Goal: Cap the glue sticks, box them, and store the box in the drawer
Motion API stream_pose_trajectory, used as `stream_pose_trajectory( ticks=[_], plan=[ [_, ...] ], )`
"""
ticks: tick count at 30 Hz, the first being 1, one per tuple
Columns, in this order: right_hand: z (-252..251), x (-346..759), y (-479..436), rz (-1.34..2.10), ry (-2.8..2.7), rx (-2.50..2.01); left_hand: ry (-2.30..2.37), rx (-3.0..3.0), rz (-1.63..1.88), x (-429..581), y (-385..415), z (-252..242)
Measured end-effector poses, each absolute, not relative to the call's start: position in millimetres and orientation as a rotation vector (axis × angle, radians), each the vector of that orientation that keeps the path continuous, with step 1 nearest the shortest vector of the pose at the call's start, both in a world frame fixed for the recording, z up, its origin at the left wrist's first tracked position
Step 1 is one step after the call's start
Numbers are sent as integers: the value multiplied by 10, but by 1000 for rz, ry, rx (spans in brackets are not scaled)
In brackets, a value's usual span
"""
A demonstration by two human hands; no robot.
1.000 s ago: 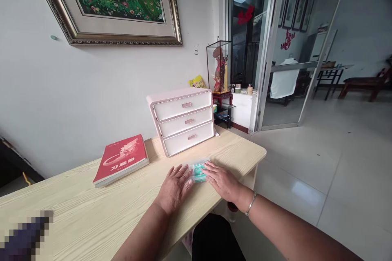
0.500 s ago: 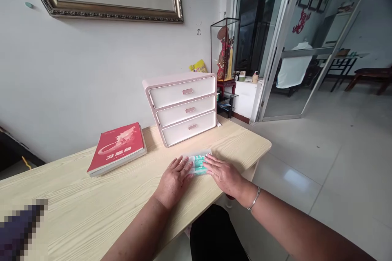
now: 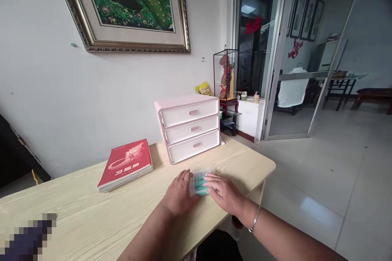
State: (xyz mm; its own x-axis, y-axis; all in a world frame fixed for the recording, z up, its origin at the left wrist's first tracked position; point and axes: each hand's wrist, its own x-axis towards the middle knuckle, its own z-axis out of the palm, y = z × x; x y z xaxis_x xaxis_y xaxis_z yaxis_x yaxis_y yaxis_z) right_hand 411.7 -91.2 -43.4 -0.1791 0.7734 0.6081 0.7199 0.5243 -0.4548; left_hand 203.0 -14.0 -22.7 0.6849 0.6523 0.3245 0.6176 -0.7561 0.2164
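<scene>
A small flat plastic packet (image 3: 199, 186) with green and white print lies on the wooden table between my hands. My left hand (image 3: 180, 193) is closed at the packet's left edge, its fingers close together and bent and its thumb near the front corner. From the other side my right hand (image 3: 226, 192) reaches over the packet. Its fingers are stretched out across the packet's top and right part, covering some of the print. The thumb lies lower, near the front edge. A silver bracelet (image 3: 255, 219) circles my right wrist.
Behind the packet stands a pink organizer (image 3: 190, 130) with three white drawers, all closed. A red book (image 3: 127, 163) lies to its left on the table (image 3: 92, 220). The table's rounded corner (image 3: 271, 166) is at the right, with tiled floor beyond. A pixelated dark patch covers the lower left.
The view has tilted up, so everything sits lower in the picture. My left fingers have drawn back from the packet's top to its left edge; my right fingers reach further across it.
</scene>
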Motion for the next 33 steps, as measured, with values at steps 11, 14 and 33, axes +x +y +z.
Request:
stream_pose_trajectory(
  ticks=[11,14,33],
  plan=[
    [-326,4001,258,949,-767,-1258,1529,2570,531,1810,-392,-239],
    [-281,3960,486,1084,-674,-1206,1635,2530,643,1664,-431,-374],
    [-181,3724,847,1086,-365,-1133,1479,2413,888,1473,-387,-400]
  ],
)
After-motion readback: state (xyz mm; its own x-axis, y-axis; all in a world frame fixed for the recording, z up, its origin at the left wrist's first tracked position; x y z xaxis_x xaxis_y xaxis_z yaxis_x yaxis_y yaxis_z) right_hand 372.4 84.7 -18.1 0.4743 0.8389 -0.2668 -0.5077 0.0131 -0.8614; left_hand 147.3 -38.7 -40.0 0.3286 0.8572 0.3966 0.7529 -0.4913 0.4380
